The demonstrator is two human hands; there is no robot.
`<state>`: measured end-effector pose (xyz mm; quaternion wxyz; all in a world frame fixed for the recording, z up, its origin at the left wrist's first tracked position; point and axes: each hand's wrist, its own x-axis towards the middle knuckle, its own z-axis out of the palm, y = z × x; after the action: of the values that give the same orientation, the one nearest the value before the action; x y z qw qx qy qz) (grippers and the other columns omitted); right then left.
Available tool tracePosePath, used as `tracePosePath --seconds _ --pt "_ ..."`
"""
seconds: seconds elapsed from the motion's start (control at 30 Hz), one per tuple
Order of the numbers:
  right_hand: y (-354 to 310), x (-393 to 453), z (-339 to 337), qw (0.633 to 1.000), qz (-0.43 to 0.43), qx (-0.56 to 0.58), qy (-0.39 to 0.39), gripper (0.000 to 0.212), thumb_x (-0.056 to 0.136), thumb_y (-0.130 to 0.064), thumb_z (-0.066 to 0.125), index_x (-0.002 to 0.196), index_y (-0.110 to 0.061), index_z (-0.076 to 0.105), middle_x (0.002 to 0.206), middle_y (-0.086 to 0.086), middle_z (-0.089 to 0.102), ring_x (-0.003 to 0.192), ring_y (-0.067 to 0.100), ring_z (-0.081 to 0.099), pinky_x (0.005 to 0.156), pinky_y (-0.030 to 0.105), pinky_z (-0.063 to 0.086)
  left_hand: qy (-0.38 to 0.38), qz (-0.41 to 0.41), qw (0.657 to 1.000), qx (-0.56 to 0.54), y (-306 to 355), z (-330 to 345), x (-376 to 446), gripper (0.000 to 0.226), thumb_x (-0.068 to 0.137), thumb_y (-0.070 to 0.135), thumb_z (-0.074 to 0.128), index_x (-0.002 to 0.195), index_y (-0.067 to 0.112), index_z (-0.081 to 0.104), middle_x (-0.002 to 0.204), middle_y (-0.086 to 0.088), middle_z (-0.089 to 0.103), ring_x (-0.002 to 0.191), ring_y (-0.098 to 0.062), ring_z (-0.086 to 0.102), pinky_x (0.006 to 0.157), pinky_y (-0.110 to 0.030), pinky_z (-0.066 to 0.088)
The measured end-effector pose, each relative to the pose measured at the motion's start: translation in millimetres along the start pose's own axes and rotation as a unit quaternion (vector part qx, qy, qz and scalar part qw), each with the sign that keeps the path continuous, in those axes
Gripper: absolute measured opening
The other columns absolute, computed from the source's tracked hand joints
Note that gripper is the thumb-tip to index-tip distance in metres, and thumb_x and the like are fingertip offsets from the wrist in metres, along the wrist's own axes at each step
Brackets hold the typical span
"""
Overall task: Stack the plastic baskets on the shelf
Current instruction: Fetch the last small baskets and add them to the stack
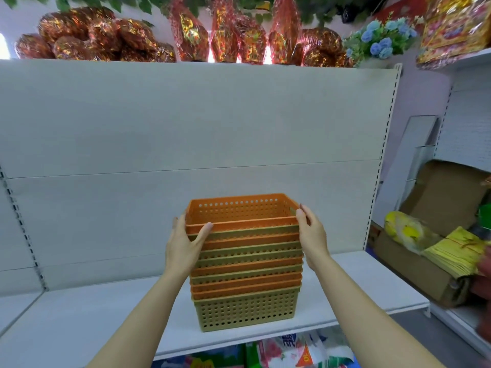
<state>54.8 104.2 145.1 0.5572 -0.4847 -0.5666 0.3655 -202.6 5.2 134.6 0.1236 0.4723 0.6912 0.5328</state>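
Evidently, the top orange basket (240,209) is clasped at both short sides: the left hand (183,244) is wrapped on its left rim, the right hand (312,235) is pressed flat against its right rim, probably so that it is seated squarely. It is nested into a stack of baskets (245,274), orange and olive in turn, set near the front edge of the white shelf (79,320). Nothing is seen inside the top basket.
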Motion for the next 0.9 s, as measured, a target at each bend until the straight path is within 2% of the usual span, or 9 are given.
tracePosePath --seconds 0.17,0.37,0.43,0.53,0.57,0.63,0.7,0.83,0.9 --pt "6 -6 8 0.999 -0.034 -0.006 0.002 0.043 0.103 -0.044 0.030 0.140 -0.027 0.042 0.121 -0.007 0.054 0.108 0.013 0.051 0.091 0.032 0.042 -0.001 0.009 1.000 -0.021 -6 6 -7 0.069 0.101 0.046 0.057 0.159 0.030 0.025 0.141 0.001 0.056 0.126 -0.028 0.059 0.101 -0.043 0.049" --pt "16 1 6 0.995 -0.068 -0.068 -0.016 0.047 0.101 -0.050 0.030 0.140 -0.025 0.040 0.131 -0.001 0.056 0.120 0.022 0.053 0.099 0.042 0.044 -0.001 0.045 0.995 0.087 -7 -3 5 0.070 0.099 0.052 0.058 0.157 0.025 0.029 0.145 -0.003 0.059 0.128 -0.031 0.059 0.101 -0.045 0.049" --pt "20 -7 4 0.975 -0.130 -0.172 0.048 0.046 0.101 -0.047 0.031 0.134 -0.018 0.044 0.130 0.002 0.057 0.122 0.025 0.052 0.099 0.043 0.043 0.007 0.090 0.986 0.138 -11 -8 -2 0.070 0.098 0.059 0.055 0.156 0.027 0.030 0.148 0.000 0.056 0.133 -0.029 0.057 0.099 -0.048 0.051" --pt "24 -43 10 0.912 -0.301 -0.260 0.104 0.045 0.099 -0.038 0.040 0.134 -0.010 0.050 0.134 0.007 0.056 0.129 0.027 0.046 0.109 0.045 0.034 0.016 0.131 0.950 0.284 -32 -24 -26 0.083 0.098 0.067 0.042 0.163 0.018 0.026 0.167 -0.003 0.034 0.156 -0.027 0.029 0.120 -0.049 0.034" --pt "27 -57 16 0.890 -0.354 -0.269 0.097 0.045 0.097 -0.033 0.046 0.133 -0.008 0.052 0.135 0.008 0.055 0.131 0.028 0.045 0.111 0.045 0.032 0.030 0.150 0.932 0.327 -42 -33 -38 0.086 0.099 0.070 0.034 0.162 0.012 0.031 0.166 -0.007 0.037 0.156 -0.029 0.030 0.122 -0.048 0.031" --pt "33 -87 31 0.857 -0.421 -0.288 0.076 0.044 0.094 -0.029 0.055 0.131 -0.005 0.055 0.134 0.010 0.057 0.131 0.028 0.046 0.112 0.048 0.031 0.047 0.190 0.897 0.396 -65 -51 -63 0.090 0.100 0.072 0.019 0.151 0.003 0.050 0.150 -0.016 0.057 0.141 -0.037 0.051 0.117 -0.048 0.038" --pt "45 -120 49 0.850 -0.450 -0.270 0.043 0.044 0.093 -0.031 0.058 0.128 -0.004 0.058 0.129 0.010 0.060 0.126 0.026 0.050 0.112 0.047 0.033 0.046 0.199 0.874 0.441 -94 -69 -94 0.090 0.103 0.069 0.014 0.141 0.001 0.060 0.133 -0.017 0.066 0.125 -0.037 0.061 0.111 -0.047 0.040" --pt "86 -185 96 0.856 -0.463 -0.225 -0.044 0.042 0.090 -0.031 0.059 0.122 -0.004 0.063 0.117 0.010 0.066 0.112 0.026 0.058 0.108 0.046 0.037 0.037 0.181 0.850 0.494 -152 -101 -160 0.085 0.105 0.065 0.017 0.133 0.001 0.067 0.120 -0.015 0.070 0.109 -0.034 0.063 0.099 -0.044 0.044" --pt "109 -222 120 0.865 -0.447 -0.208 -0.095 0.039 0.090 -0.031 0.060 0.118 -0.005 0.065 0.110 0.009 0.067 0.105 0.027 0.061 0.107 0.046 0.038 0.033 0.144 0.847 0.511 -179 -118 -193 0.078 0.102 0.063 0.030 0.129 0.001 0.069 0.114 -0.014 0.072 0.101 -0.035 0.068 0.091 -0.044 0.052"
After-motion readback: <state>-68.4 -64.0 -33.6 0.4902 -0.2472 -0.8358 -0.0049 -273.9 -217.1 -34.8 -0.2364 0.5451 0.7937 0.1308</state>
